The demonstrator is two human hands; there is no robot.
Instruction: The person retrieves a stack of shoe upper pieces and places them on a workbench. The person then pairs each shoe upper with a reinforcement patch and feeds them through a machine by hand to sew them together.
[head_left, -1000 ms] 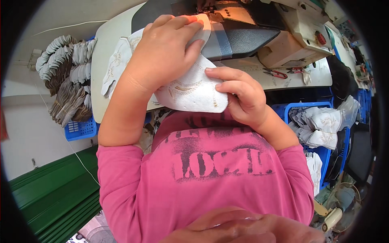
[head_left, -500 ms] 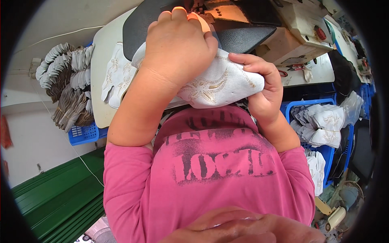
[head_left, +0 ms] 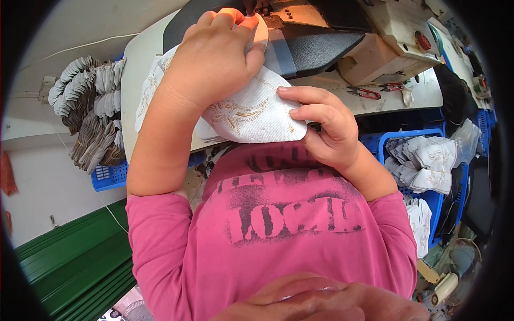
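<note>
A white embroidered fabric piece (head_left: 249,115), shaped like a shoe upper with tan stitched motifs, stretches from the sewing machine (head_left: 300,53) toward my chest. My left hand (head_left: 219,59) presses and grips its far part with bent fingers, close to the lit stitching area; the needle is hard to make out. At the near right edge my right hand (head_left: 329,125) pinches the piece, two fingers on top and the thumb at its rim. More white embroidered pieces (head_left: 147,96) lie on the table beyond my left forearm.
Red-handled thread snips (head_left: 364,93) lie on the white table (head_left: 423,96) at right. Bundled embroidered pieces (head_left: 423,160) fill a blue basket (head_left: 383,144). Stacked grey-white pieces (head_left: 88,107) stand at left by another blue basket (head_left: 112,176). A desk fan is at lower right.
Both hands and the fabric piece have shifted left, turning a little. The right fingers now lie flatter on its edge, and more of the machine's black bed shows.
</note>
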